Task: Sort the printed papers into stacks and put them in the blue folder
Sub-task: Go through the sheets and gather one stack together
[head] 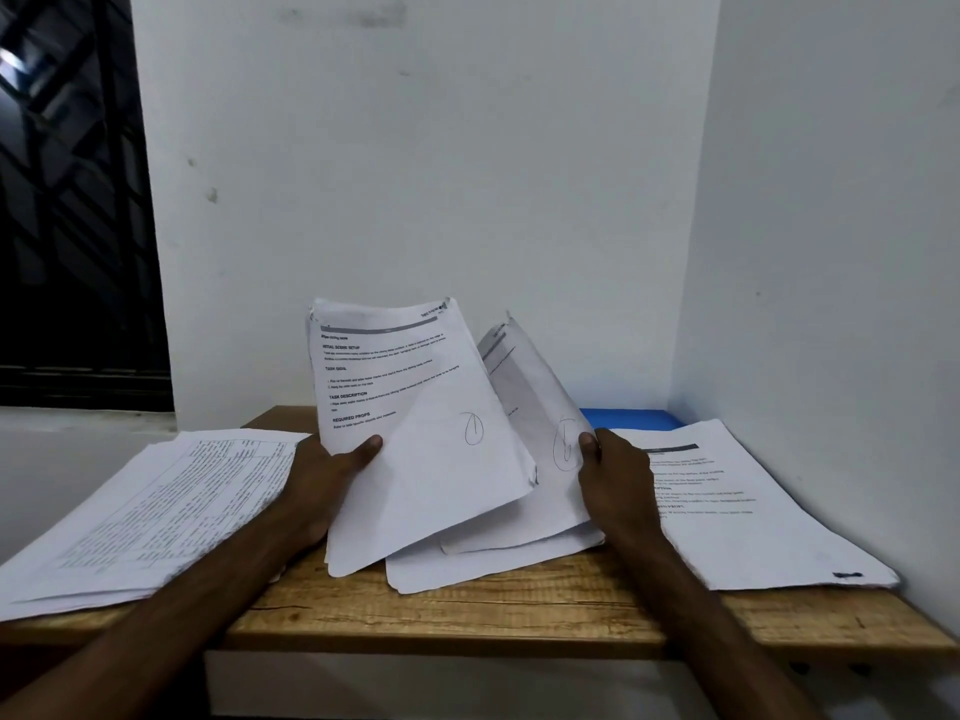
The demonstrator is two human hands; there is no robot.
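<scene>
My left hand (324, 480) grips a printed sheet (415, 407) by its left edge, thumb on the front, and holds it raised and tilted above the wooden table (467, 610). My right hand (610, 480) pinches a second raised sheet (540, 407) behind it, thumb on a pen-circled mark. More loose sheets (467, 563) lie under both on the table's middle. A stack of table-printed papers (156, 511) lies to the left. Another stack of text pages (748, 511) lies to the right. Only a blue corner of the folder (634, 419) shows behind the right stack.
White walls close the back and right side of the table, forming a corner. A dark window with a grille (67, 200) is at the upper left. The left stack overhangs the table's left edge. The table's front edge runs below my forearms.
</scene>
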